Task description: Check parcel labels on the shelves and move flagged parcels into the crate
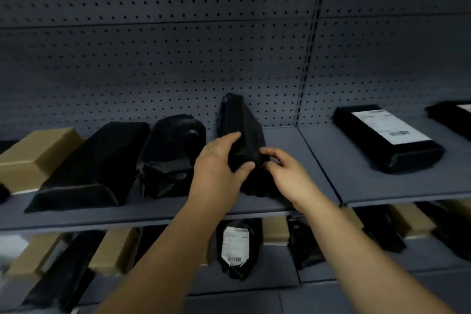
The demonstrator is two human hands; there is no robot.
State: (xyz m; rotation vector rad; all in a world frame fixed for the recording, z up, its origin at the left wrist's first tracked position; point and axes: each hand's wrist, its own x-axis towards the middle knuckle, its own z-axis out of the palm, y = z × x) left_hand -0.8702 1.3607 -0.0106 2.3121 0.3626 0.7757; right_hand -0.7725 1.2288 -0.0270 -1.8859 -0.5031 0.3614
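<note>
Gripping a black parcel (239, 120) low down, the left hand (216, 160) curls fingers and thumb round it, while the right hand (288, 171) pinches its right edge. It stands tilted on end on the upper shelf (285, 140). Left of it lie a crumpled black bag (170, 150), a long black parcel (94, 166) and a brown box (33, 155); right of it lies a labelled parcel (387, 135).

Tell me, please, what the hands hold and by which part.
The upright black parcel: left hand grips its lower left side, right hand pinches its lower right edge.
</note>
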